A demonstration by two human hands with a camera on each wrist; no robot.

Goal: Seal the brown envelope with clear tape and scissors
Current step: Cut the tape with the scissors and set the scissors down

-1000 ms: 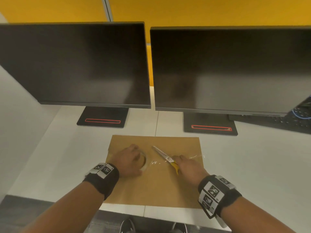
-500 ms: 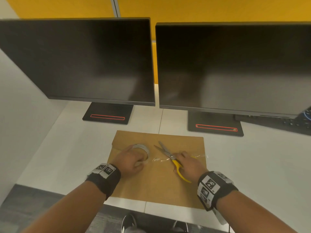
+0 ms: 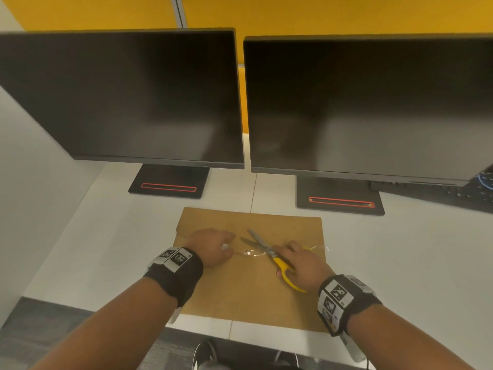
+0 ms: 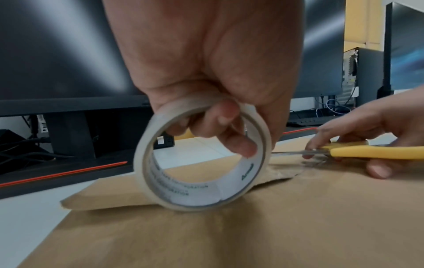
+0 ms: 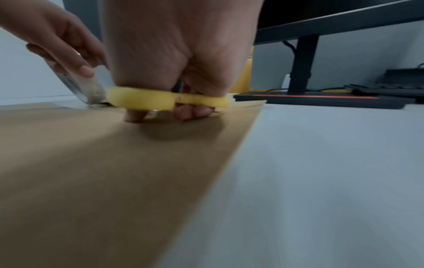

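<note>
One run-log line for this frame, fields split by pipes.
stage: cutting tape | left hand: holds tape roll | right hand: holds scissors, blades open at tape strip | envelope: flat on desk

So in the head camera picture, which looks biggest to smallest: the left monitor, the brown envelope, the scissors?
1. Left monitor, though it sits nearer the camera's height, so its real size is unsure.
2. Brown envelope.
3. Scissors, partly hidden under the right hand.

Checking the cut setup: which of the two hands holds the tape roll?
The left hand, fingers hooked through the tape roll standing on the envelope; the right hand grips yellow-handled scissors.
</note>
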